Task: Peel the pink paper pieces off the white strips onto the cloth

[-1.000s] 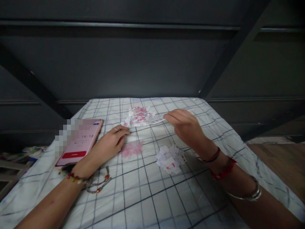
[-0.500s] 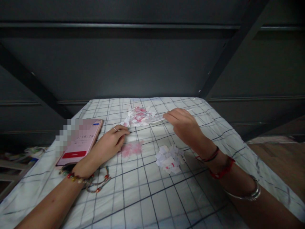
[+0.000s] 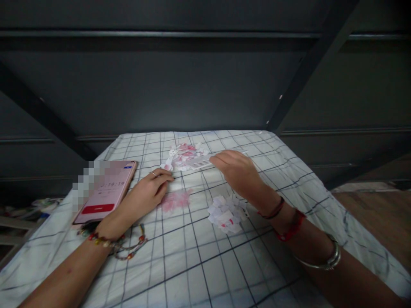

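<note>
My right hand [image 3: 236, 171] is closed around a white flat slotted plastic tool [image 3: 201, 161]. Its slotted end points left over the far pile of paper scraps [image 3: 184, 154], white and pink, and a thin end shows behind my hand. On the checked cloth rests my left hand [image 3: 147, 188], with a ring on one finger. Its fingers reach forward, loosely bent, and I see nothing held in them. Just right of its thumb lies a patch of pink shreds [image 3: 176, 200]. A nearer pile of white paper scraps [image 3: 227, 214] sits below my right wrist.
A phone [image 3: 105, 192] with a timer on its screen lies left of my left forearm. White checked cloth [image 3: 180, 265] covers the surface. Behind it rises a dark panel [image 3: 167, 90]. Wooden floor [image 3: 369, 214] shows at the right.
My right hand has moved a little left and nearer with the slotted tool, whose slots now show more plainly. My left hand stays in place.
</note>
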`<state>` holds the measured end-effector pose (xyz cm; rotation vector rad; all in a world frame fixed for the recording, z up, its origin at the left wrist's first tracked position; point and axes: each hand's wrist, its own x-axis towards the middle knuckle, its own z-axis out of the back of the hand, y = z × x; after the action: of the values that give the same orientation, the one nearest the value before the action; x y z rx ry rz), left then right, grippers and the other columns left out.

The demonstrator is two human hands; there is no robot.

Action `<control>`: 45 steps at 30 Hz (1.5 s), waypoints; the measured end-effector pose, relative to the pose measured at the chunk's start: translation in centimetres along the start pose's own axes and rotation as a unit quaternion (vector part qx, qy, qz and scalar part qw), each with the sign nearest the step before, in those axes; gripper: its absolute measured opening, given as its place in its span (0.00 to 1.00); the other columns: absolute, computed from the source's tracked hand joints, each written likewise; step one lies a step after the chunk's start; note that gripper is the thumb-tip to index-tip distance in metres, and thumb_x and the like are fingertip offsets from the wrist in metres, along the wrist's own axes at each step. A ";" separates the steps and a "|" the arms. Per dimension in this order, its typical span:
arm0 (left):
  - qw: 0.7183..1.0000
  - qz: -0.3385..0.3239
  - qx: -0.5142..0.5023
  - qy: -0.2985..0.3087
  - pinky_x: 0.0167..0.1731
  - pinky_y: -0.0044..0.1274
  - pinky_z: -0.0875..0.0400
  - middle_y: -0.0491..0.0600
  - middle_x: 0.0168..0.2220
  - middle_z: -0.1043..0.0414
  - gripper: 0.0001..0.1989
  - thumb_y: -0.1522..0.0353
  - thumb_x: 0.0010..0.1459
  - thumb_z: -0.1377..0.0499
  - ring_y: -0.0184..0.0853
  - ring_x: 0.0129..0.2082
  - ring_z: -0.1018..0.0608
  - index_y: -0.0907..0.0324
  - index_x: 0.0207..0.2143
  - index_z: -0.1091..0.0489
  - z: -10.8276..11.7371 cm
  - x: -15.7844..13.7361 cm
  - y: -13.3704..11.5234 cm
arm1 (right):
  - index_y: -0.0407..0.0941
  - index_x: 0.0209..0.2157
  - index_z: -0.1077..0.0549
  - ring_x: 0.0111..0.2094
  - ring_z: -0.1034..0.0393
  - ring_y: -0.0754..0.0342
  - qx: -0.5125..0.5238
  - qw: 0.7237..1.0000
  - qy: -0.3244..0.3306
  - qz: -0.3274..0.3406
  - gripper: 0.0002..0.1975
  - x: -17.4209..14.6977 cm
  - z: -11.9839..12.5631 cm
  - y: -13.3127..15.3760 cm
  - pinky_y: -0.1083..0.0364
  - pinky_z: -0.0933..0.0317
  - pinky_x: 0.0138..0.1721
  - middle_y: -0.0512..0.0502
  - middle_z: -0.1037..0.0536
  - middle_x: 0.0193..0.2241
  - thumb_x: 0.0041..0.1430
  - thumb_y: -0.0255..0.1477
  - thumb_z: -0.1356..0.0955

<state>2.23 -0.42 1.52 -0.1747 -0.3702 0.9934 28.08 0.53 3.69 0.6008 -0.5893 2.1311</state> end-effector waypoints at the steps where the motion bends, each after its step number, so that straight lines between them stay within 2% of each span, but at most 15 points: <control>1: 1.000 0.001 -0.001 0.000 0.53 0.37 0.34 0.55 0.47 0.31 0.16 0.68 0.60 0.55 0.39 0.48 0.28 0.61 0.42 0.30 0.0 0.0 0.0 | 0.44 0.33 0.26 0.33 0.34 0.54 -0.001 1.000 -0.004 -0.004 0.14 -0.1 0.1 -0.1 0.55 0.43 0.37 0.47 0.23 0.30 0.58 0.17 0.40; 9: 1.000 0.000 -0.009 -0.004 0.53 0.39 0.34 0.56 0.47 0.31 0.17 0.68 0.59 0.55 0.40 0.48 0.28 0.62 0.42 0.30 0.0 0.0 -0.1 | 0.43 0.31 0.25 0.33 0.34 0.53 -0.043 0.996 -0.078 -0.018 0.18 -0.3 1.4 -1.2 0.55 0.42 0.37 0.47 0.24 0.28 0.55 0.13 0.42; 16: 1.000 -0.005 0.001 -0.010 0.53 0.38 0.34 0.55 0.47 0.30 0.16 0.68 0.60 0.55 0.40 0.49 0.28 0.60 0.42 0.30 0.0 -0.1 0.0 | 0.43 0.33 0.25 0.34 0.33 0.54 0.008 1.000 -0.009 0.018 0.15 -0.1 0.2 -0.7 0.55 0.41 0.39 0.47 0.23 0.30 0.56 0.16 0.41; 21: 1.000 -0.005 0.004 -0.007 0.53 0.37 0.34 0.55 0.47 0.30 0.16 0.68 0.60 0.55 0.40 0.48 0.27 0.61 0.42 0.30 0.1 -0.1 -0.1 | 0.43 0.30 0.25 0.32 0.34 0.54 -0.013 0.999 -0.051 0.006 0.18 -0.6 1.1 -2.0 0.55 0.42 0.39 0.47 0.24 0.27 0.52 0.12 0.43; 25: 1.000 -0.009 -0.002 -0.012 0.53 0.37 0.34 0.54 0.47 0.30 0.16 0.69 0.59 0.55 0.39 0.48 0.27 0.60 0.42 0.30 -0.1 -0.1 0.0 | 0.43 0.32 0.26 0.34 0.33 0.54 -0.019 0.996 -0.084 -0.017 0.19 -0.7 1.3 -2.3 0.55 0.42 0.40 0.47 0.23 0.29 0.52 0.12 0.43; 31: 1.000 -0.008 -0.005 -0.007 0.53 0.37 0.34 0.55 0.46 0.30 0.16 0.68 0.59 0.55 0.39 0.48 0.28 0.61 0.41 0.30 0.0 0.0 0.0 | 0.43 0.30 0.26 0.31 0.34 0.55 -0.034 0.998 -0.060 0.005 0.18 -0.6 -0.1 -1.8 0.56 0.43 0.37 0.48 0.25 0.27 0.53 0.13 0.43; 35: 1.000 -0.005 -0.003 -0.007 0.53 0.36 0.34 0.56 0.46 0.31 0.17 0.68 0.59 0.55 0.39 0.48 0.27 0.62 0.42 0.30 0.1 0.0 -0.1 | 0.43 0.29 0.26 0.30 0.34 0.54 -0.035 0.996 -0.084 0.009 0.18 -0.9 0.6 -2.4 0.55 0.42 0.37 0.48 0.25 0.26 0.52 0.12 0.43; 39: 1.000 -0.008 -0.005 -0.003 0.53 0.36 0.34 0.56 0.46 0.31 0.16 0.68 0.59 0.55 0.39 0.48 0.27 0.62 0.41 0.30 0.0 0.0 -0.1 | 0.43 0.32 0.26 0.33 0.34 0.54 -0.028 0.994 -0.101 -0.023 0.19 -0.8 0.9 -2.5 0.55 0.41 0.39 0.47 0.24 0.28 0.52 0.12 0.43; 45: 1.000 -0.003 -0.005 -0.007 0.54 0.34 0.35 0.54 0.46 0.31 0.16 0.67 0.60 0.56 0.38 0.48 0.28 0.61 0.42 0.30 -0.1 0.0 0.0 | 0.43 0.31 0.26 0.31 0.34 0.54 -0.019 0.998 -0.052 0.008 0.19 -0.6 0.1 -1.4 0.56 0.42 0.37 0.47 0.24 0.28 0.51 0.12 0.43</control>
<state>2.26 -0.45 1.47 -0.1751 -0.3874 0.9873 29.55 0.88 3.63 0.6898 -0.6924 2.1077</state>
